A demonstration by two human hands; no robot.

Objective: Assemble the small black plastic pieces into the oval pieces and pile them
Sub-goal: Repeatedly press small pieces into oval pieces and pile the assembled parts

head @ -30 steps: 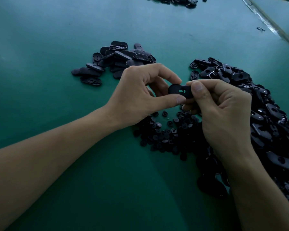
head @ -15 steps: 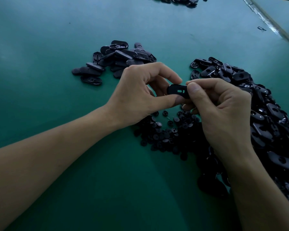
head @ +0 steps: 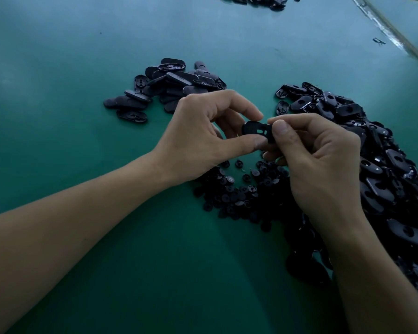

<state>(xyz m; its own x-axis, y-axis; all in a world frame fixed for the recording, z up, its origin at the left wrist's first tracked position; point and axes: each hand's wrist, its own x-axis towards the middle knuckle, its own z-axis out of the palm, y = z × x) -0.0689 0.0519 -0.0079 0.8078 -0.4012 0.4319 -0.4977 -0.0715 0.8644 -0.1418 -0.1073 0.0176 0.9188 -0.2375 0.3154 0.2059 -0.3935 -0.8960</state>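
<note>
Both hands pinching one oval piece mid-air.
Long axis runs L-R btwn left hand & right hand; both thumbs clamp it.

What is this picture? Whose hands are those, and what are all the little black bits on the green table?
There is no machine here: these are a person's two bare hands. The camera sits on the person's head and looks down, so you see what they see. The left hand and the right hand pinch one black oval piece between them, above the green table. Under the hands lies a heap of small round black pieces. On the right is a big heap of oval pieces. Farther back on the left is a smaller pile of ovals, probably the finished ones. More black parts lie at the far edge.
</note>
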